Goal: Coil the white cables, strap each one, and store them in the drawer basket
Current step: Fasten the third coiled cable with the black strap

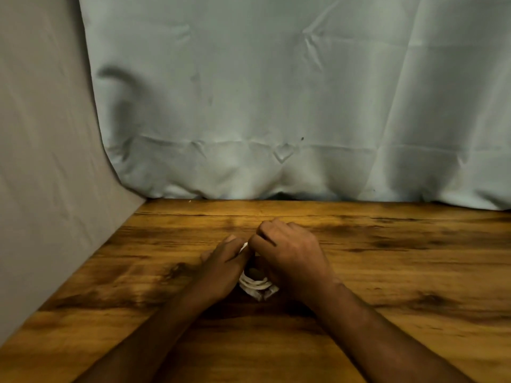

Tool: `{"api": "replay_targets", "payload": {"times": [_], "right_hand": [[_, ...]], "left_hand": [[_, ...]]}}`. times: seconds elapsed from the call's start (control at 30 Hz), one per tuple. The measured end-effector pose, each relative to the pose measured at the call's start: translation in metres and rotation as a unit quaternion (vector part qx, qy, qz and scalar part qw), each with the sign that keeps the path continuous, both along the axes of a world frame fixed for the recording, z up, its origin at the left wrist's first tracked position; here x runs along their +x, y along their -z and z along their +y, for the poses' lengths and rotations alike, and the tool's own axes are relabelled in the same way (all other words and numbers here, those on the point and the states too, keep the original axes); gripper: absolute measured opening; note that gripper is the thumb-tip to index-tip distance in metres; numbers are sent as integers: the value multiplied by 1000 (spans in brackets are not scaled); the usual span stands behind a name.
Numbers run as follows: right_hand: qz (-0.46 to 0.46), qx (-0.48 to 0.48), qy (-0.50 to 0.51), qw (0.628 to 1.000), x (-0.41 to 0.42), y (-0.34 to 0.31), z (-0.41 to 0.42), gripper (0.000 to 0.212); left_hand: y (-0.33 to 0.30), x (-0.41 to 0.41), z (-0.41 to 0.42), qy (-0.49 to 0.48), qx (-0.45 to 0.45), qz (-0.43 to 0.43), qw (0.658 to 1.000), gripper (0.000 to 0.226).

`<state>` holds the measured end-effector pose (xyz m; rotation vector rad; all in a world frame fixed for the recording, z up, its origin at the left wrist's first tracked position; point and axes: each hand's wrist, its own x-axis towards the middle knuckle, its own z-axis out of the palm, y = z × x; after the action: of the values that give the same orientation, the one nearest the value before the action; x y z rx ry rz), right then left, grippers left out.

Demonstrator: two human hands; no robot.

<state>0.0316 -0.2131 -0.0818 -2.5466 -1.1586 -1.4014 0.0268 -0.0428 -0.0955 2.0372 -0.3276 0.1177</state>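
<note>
Two hands meet over one small white cable coil (257, 286) on the wooden table (401, 272), near the middle. The left hand (221, 268) curls round the coil's left side; the right hand (290, 258) is fisted over the top, and between thumbs and fingertips a white strip (244, 247), probably the strap end, shows. The loops look bunched, so this is likely the strapping step. To do it well, keep the left grip firm so the loops stay stacked, pull the strip snug across the bundle's middle, and press it closed before letting go. No drawer basket is in view.
</note>
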Motion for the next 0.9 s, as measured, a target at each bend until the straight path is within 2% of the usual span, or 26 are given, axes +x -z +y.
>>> {"api": "replay_targets", "payload": {"times": [0.1,0.17,0.23,0.37,0.5,0.63,0.77,0.83,0.9], "right_hand": [[-15,5,-25,1000,1,2,-1,29],[0,46,-64,997,-1,5,-3,20],[44,112,-100,988,-4,6,-3,12],[135,204,-110,963,-6,8,0,1],[214,288,-100,928,-1,14,0,12],[234,323,-98,912,2,15,-3,9],[269,413,-105,864,2,13,-3,13],[253,400,-112,874,1,10,-4,12],[181,303,-122,928,-4,6,-3,11]], "left_hand": [[-3,-1,1,4,-27,13,1000,24],[-3,0,2,9,-56,32,998,26],[-1,4,4,0,-60,43,997,43],[-5,5,6,-1,-65,18,998,41],[-4,5,5,1,-2,-25,1000,40],[-4,5,5,-26,88,-112,989,40],[-8,2,0,-1,117,-177,977,42],[-7,2,-1,-4,137,-189,972,45],[-7,0,-2,-10,152,-198,968,41]]}}
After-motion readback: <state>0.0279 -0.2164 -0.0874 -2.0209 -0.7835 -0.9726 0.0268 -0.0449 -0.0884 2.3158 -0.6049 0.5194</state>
